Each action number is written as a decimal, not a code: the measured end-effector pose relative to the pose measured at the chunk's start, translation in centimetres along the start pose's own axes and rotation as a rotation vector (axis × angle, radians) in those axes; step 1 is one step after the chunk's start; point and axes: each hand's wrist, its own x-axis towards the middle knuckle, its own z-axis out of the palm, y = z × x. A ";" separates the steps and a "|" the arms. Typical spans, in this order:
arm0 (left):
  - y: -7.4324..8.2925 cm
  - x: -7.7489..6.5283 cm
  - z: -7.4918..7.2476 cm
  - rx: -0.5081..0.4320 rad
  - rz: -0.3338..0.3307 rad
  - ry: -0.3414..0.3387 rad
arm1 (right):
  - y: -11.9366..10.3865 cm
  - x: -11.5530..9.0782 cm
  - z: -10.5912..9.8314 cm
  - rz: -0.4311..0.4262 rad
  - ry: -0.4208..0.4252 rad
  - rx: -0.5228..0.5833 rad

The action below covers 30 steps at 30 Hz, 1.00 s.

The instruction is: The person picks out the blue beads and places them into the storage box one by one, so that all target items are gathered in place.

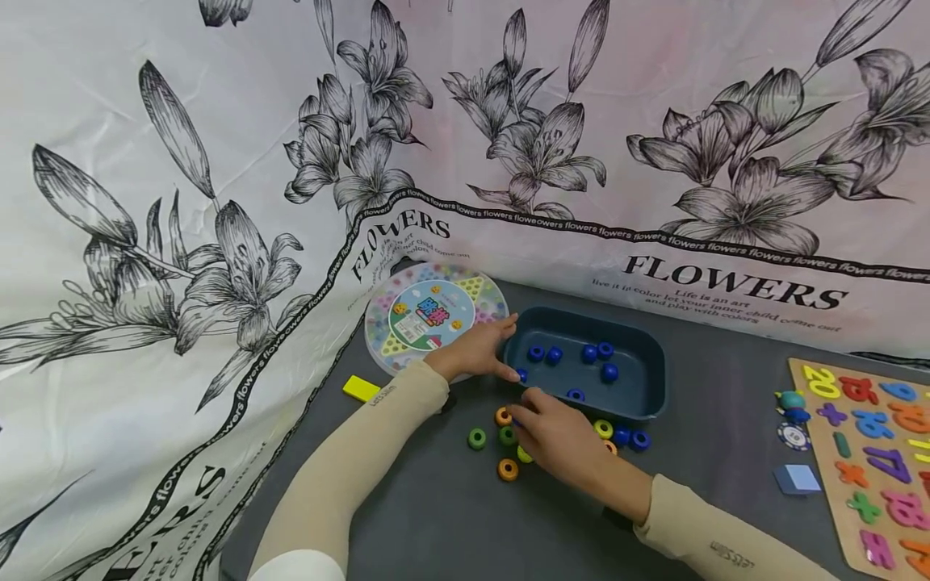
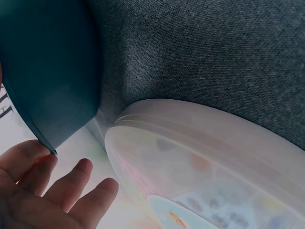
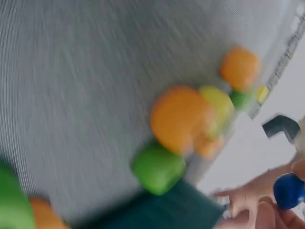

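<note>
Head view: right hand [image 1: 558, 440] was just outside tray [image 1: 639, 383], by its near left corner, pinching blue bead [image 3: 288, 192], clearest in right wrist view. Left hand [image 1: 481, 347] lay spread against tray's left end, fingers touching rim. Bead looked light, hard, smooth, apt to roll; outer sides seemed best hold. Loose beads [image 1: 471, 441] crowded tray's near edge; round box [image 1: 450, 323] stood close left; tabletop [image 1: 712, 436] offered more room rightward.

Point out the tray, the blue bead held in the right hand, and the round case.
Tray [image 1: 577, 374], head view: bare floor between the beads.
Held blue bead [image 3: 287, 192], right wrist view: its rounded side.
Round case [image 1: 433, 313], head view: the label on its lid.
</note>
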 end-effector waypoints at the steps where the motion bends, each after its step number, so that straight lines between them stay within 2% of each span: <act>1: 0.0 0.0 -0.1 0.002 0.001 0.001 | 0.3 0.2 -0.6 -0.012 0.036 0.007; 4: 0.0 0.2 -0.2 0.011 0.006 0.001 | 1.9 0.7 -2.0 -0.003 0.122 0.012; 7: 0.0 0.2 -0.2 -0.004 -0.002 -0.004 | 3.8 1.1 -3.0 0.065 0.162 0.021; 10: 0.1 0.1 -0.3 -0.008 -0.007 -0.006 | 5.7 1.3 -3.6 0.160 0.154 0.057; 15: 0.0 -0.1 -0.3 0.001 -0.005 -0.009 | 8.1 1.3 -4.5 0.375 0.122 0.201; 17: -0.1 -0.1 -0.4 -0.002 -0.005 -0.004 | 8.8 1.3 -4.7 0.432 0.116 0.239; 30: -0.2 -0.1 -0.3 -0.021 -0.005 -0.008 | 11.7 1.4 -5.6 0.519 0.051 0.200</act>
